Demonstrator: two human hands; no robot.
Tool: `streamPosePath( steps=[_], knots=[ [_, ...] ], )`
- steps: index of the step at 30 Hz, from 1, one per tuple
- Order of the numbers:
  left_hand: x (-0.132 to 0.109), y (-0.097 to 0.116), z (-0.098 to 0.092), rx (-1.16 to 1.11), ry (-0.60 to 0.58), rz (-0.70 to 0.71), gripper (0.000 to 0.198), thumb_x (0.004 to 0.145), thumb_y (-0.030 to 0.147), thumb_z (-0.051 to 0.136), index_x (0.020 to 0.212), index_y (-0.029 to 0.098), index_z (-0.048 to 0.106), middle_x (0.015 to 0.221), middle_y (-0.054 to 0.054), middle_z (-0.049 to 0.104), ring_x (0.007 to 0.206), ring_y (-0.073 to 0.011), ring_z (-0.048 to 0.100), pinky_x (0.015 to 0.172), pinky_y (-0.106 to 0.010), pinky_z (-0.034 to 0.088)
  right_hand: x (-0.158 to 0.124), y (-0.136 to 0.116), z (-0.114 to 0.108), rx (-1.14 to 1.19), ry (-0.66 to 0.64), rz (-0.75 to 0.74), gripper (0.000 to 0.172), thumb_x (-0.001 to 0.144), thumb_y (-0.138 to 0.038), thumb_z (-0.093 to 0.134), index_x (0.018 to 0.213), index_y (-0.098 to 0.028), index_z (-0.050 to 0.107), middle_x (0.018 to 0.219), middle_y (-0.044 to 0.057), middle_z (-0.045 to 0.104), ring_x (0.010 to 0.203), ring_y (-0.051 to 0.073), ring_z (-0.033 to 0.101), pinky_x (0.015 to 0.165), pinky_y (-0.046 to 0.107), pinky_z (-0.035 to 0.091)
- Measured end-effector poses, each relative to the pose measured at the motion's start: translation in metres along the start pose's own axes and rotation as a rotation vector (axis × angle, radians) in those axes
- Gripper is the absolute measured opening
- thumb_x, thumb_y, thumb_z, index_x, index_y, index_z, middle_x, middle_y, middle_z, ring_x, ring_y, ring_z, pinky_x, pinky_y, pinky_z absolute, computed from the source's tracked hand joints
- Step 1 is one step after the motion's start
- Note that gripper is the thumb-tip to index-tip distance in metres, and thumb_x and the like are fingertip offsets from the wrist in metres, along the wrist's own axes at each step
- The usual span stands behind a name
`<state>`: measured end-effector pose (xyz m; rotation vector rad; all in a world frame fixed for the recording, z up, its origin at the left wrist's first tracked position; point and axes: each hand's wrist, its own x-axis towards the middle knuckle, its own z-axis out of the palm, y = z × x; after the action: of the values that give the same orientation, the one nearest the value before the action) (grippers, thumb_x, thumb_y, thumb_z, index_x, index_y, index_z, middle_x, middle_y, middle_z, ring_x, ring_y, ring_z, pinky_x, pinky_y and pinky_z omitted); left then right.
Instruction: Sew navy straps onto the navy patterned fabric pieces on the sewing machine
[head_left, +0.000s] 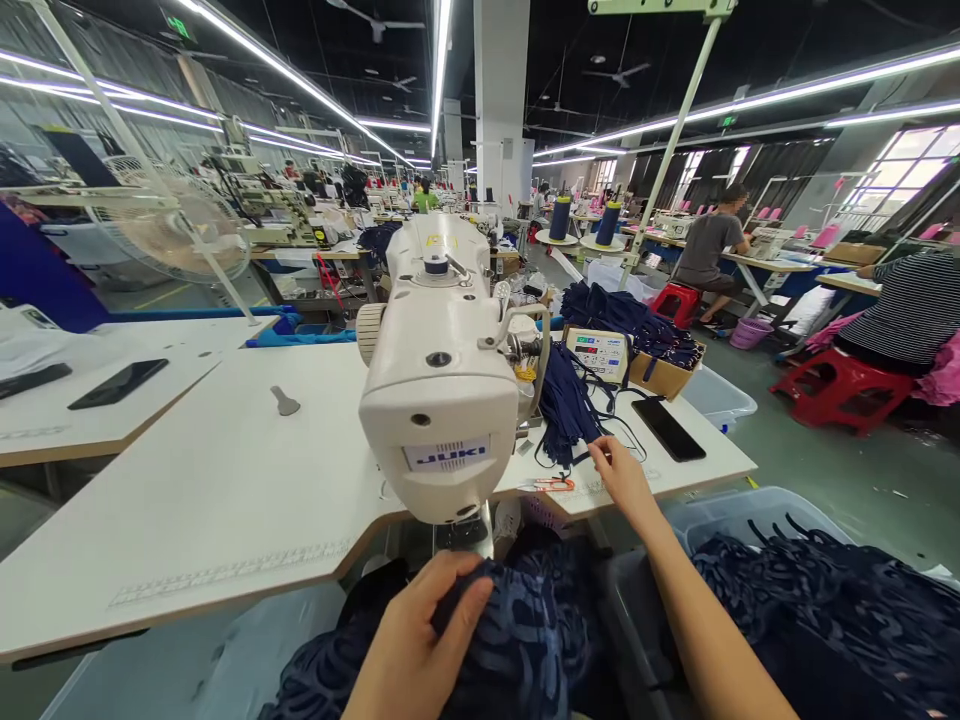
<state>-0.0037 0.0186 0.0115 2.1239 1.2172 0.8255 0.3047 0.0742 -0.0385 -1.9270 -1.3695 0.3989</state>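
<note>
My left hand (424,640) is closed on navy fabric (517,630) in front of the sewing machine (439,400), thumb and fingers pinching its upper edge just below the needle area. My right hand (621,478) reaches over the table to the right, its thumb and forefinger pinched together at the lower end of a bundle of navy straps (564,400). Whatever lies between those fingertips is too small to make out. Orange-handled thread snips (553,485) lie just left of this hand. The machine's needle and presser foot are hidden behind its head.
A black phone (670,430) and a control panel (598,354) sit on the table's right side. Behind them a cardboard box (667,375) holds navy pieces. A plastic bin (757,500) of navy straps stands at right. A grey metal piece (285,401) lies on the left tabletop (225,480).
</note>
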Motion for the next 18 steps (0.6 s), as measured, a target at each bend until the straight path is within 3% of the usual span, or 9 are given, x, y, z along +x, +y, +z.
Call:
streamPosePath(
  steps=[4,8,13,16,18],
  knots=[
    [0.007,-0.008,-0.006,0.394,0.070,0.061,0.026,0.096,0.033,0.041,0.098,0.025,0.066,0.087,0.000,0.069,0.075,-0.0165,0.067,0.060,-0.023,0.052,0.036,0.039,0.023,-0.055,0.118,0.100,0.014,0.089,-0.027,0.054,0.087,-0.014,0.057,0.099,0.015,0.060,0.090,0.024,0.059,0.075,0.034,0.043],
    [0.009,-0.017,-0.003,0.675,0.213,0.271,0.027,0.097,0.026,0.039,0.100,0.021,0.065,0.092,-0.005,0.067,0.082,-0.0208,0.064,0.073,-0.033,0.051,0.041,0.057,0.026,0.019,0.112,0.090,0.019,0.090,-0.033,0.058,0.086,-0.015,0.059,0.092,0.004,0.061,0.084,0.018,0.059,0.079,0.035,0.045],
    [0.004,-0.026,0.007,0.718,0.244,0.554,0.035,0.098,0.012,0.030,0.113,0.017,0.061,0.107,-0.007,0.067,0.094,-0.0200,0.062,0.084,-0.033,0.047,0.039,0.065,0.008,0.246,0.134,0.099,0.024,0.080,-0.041,0.065,0.075,-0.017,0.065,0.083,0.004,0.060,0.084,0.019,0.056,0.078,0.035,0.044],
    [0.002,-0.022,0.013,0.709,0.292,0.512,0.032,0.100,0.027,0.035,0.109,0.013,0.062,0.103,-0.008,0.069,0.091,-0.0223,0.063,0.083,-0.036,0.046,0.027,0.056,0.004,0.454,0.114,0.140,0.030,0.069,-0.048,0.071,0.076,-0.019,0.069,0.078,0.004,0.059,0.072,0.018,0.053,0.063,0.030,0.044],
    [0.002,-0.018,0.018,0.708,0.339,0.459,0.034,0.099,0.036,0.039,0.105,0.013,0.063,0.101,-0.009,0.069,0.090,-0.0251,0.063,0.082,-0.040,0.045,0.012,0.042,0.009,0.615,0.033,0.173,0.039,0.064,-0.054,0.073,0.082,-0.019,0.070,0.073,0.001,0.059,0.057,0.013,0.047,0.049,0.025,0.038]
  ],
)
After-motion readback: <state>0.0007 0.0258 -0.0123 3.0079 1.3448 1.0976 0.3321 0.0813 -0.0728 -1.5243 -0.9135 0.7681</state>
